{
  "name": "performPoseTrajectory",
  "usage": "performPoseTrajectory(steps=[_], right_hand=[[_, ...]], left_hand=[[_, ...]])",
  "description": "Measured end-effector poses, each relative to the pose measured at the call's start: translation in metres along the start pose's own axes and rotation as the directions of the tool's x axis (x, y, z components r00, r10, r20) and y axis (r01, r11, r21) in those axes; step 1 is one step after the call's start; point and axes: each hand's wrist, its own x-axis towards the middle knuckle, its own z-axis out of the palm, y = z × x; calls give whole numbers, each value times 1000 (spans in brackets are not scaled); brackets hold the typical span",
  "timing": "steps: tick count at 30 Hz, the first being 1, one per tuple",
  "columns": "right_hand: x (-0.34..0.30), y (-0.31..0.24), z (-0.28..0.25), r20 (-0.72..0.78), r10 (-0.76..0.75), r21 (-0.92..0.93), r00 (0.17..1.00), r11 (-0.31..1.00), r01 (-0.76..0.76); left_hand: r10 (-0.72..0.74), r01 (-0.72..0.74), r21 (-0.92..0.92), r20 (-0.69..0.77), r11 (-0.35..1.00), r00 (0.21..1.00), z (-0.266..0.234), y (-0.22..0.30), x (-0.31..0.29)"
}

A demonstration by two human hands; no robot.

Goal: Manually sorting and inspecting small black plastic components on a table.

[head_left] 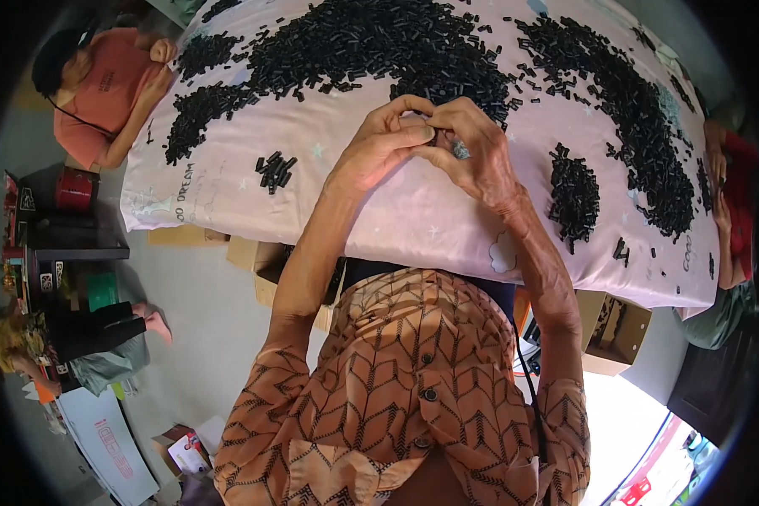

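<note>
My left hand and my right hand meet over the near part of the table, fingers closed and fingertips together. Between them is a small dark bit, mostly covered by the fingers; it looks like one of the small black tube-shaped pieces. Just beyond my hands spreads a big heap of these black pieces. A small cluster of pieces lies to the left of my left forearm. To the right of my right hand sits an oval pile.
A pale pink cloth covers the table. More black pieces form a long pile at right. One person sits at the left edge, another in red at the right. Cardboard boxes stand under the table; someone else is farther left.
</note>
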Motion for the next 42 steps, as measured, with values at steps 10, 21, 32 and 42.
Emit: performPoseTrajectory(steps=[10, 21, 32, 42], right_hand=[[10, 3, -16, -216, 241, -77, 946, 962, -262], [11, 5, -15, -197, 211, -245, 957, 935, -257], [9, 6, -16, -188, 194, -334, 963, 909, -249], [1, 26, -25, -154, 390, -298, 908, 858, -419]], left_hand=[[612, 20, 813, -455, 582, 647, -24, 60, -68], [750, 382, 924, -265, 18, 606, -62, 73, -130], [731, 444, 854, -118, -271, 672, -55, 70, -124], [441, 228, 971, -173, -75, 881, 0, 36, -21]])
